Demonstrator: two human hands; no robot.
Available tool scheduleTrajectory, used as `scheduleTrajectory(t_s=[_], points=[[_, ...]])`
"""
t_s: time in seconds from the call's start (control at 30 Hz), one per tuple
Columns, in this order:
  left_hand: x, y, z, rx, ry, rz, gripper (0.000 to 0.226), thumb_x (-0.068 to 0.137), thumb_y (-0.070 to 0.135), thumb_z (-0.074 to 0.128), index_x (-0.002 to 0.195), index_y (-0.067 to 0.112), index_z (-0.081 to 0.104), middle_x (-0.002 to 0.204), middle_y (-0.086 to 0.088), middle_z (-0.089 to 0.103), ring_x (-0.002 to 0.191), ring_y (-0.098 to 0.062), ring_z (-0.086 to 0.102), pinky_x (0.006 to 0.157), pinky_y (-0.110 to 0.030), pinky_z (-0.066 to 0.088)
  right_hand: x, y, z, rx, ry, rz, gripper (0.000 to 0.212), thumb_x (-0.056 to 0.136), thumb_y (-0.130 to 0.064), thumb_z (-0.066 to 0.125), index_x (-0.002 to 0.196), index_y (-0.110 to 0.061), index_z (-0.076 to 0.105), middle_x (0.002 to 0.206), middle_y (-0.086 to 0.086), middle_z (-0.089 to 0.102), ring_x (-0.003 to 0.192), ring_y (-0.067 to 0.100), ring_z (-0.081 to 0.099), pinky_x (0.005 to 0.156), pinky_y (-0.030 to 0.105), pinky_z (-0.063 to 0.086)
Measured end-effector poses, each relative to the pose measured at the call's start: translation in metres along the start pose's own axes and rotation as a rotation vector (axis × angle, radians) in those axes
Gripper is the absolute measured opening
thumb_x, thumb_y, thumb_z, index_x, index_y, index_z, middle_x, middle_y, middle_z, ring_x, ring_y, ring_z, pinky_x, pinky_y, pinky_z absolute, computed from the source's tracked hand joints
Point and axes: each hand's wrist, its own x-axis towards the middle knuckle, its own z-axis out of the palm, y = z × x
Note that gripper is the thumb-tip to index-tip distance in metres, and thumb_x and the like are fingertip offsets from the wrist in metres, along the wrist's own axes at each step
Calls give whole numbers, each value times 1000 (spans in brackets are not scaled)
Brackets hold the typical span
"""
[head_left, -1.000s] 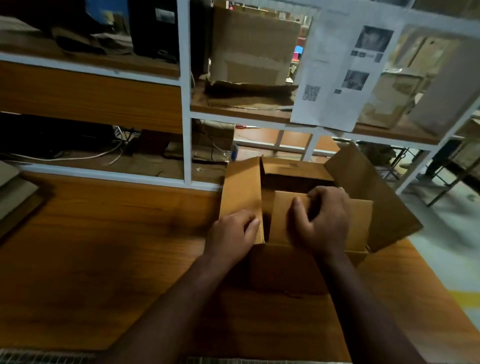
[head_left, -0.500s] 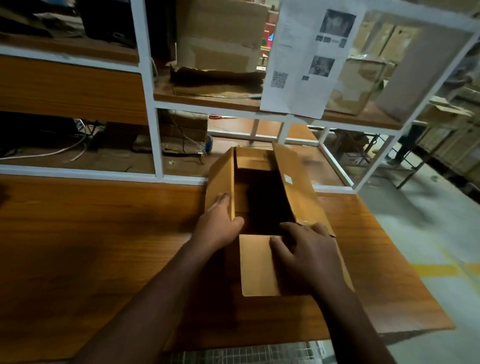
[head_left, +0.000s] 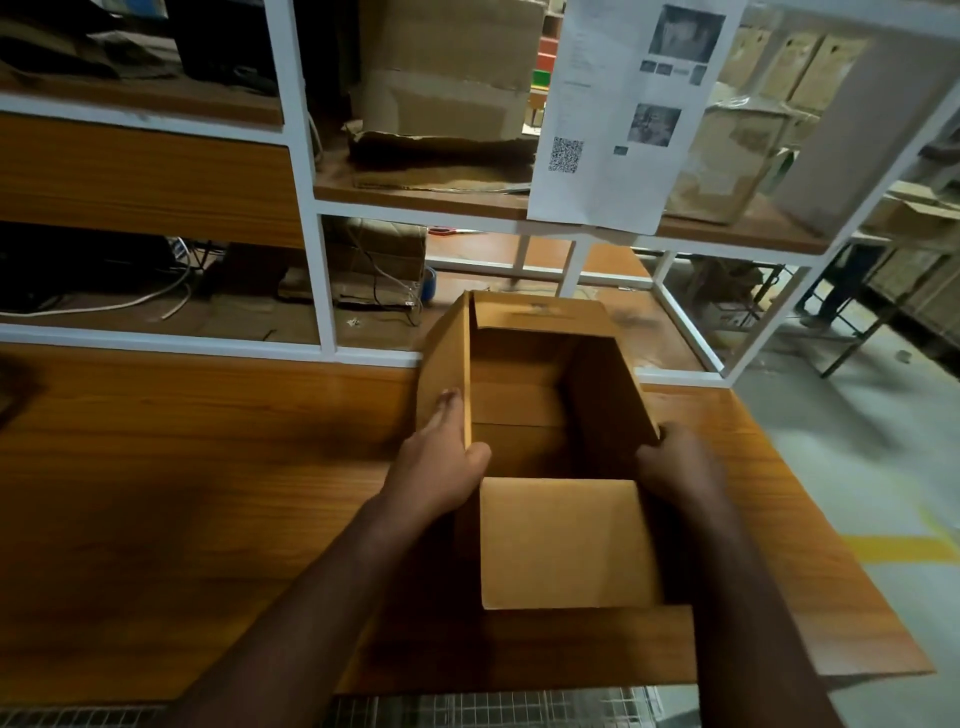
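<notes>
An open brown cardboard box (head_left: 524, 400) stands on the wooden table (head_left: 182, 467), its inside empty and dark. Its near flap (head_left: 563, 543) lies folded out toward me. My left hand (head_left: 441, 462) lies against the outside of the left flap, fingers straight along it and thumb hooked over the box's near edge. My right hand (head_left: 675, 467) grips the near corner of the right flap, fingers curled behind it and partly hidden.
A white metal shelf frame (head_left: 322, 291) rises behind the table, holding worn cardboard boxes (head_left: 447, 73), cables (head_left: 130, 301) and a hanging printed sheet (head_left: 623, 109). The table's right edge drops to a grey floor with a yellow line (head_left: 898, 545). A wire grid (head_left: 483, 709) runs along the near edge.
The near flap has swung out toward me and both side flaps now stand up. My right hand left the near flap for the right flap; my left hand slid along the left flap.
</notes>
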Motion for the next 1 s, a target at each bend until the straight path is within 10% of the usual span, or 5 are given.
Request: scheduleTrajectory(t_s=[0.33, 0.53, 0.7, 0.87, 1.0], points=[[43, 5, -32, 120, -104, -182, 130, 74, 67, 77, 163, 32, -11, 172, -4, 6, 153, -35, 25, 114, -60, 38, -46, -48, 32, -114, 10, -139, 94, 100, -65, 52, 169, -21, 4, 141, 13, 63, 122, 32, 66, 89, 42, 57], [54, -14, -59, 310, 15, -104, 82, 98, 10, 59, 161, 42, 18, 112, 1, 54, 87, -14, 62, 66, -30, 56, -69, -42, 19, -331, 9, -319, 59, 96, -70, 56, 128, -20, 54, 96, -3, 67, 81, 14, 67, 66, 31, 57], [62, -28, -92, 327, -176, 5, 79, 99, 9, 56, 155, 56, 25, 139, 3, 49, 112, -20, 58, 89, -45, 59, -34, -57, -27, -213, 347, -535, 47, 94, -62, 67, 124, -28, 60, 103, -7, 65, 89, 14, 62, 64, 31, 46], [53, -15, -80, 494, 37, 156, 61, 99, 25, 63, 153, 42, 39, 143, 0, 57, 117, -18, 57, 89, -37, 54, 25, -67, -11, -437, 95, -515, 75, 87, -60, 73, 150, -28, 45, 150, 8, 54, 140, 36, 49, 117, 68, 33], [35, -12, -54, 375, 93, 38, 65, 99, 24, 63, 155, 40, 35, 143, -1, 55, 118, -20, 58, 93, -42, 56, 45, -60, -21, -304, 123, -617, 41, 96, -44, 67, 133, -25, 62, 124, 8, 70, 105, 28, 63, 86, 42, 52]])
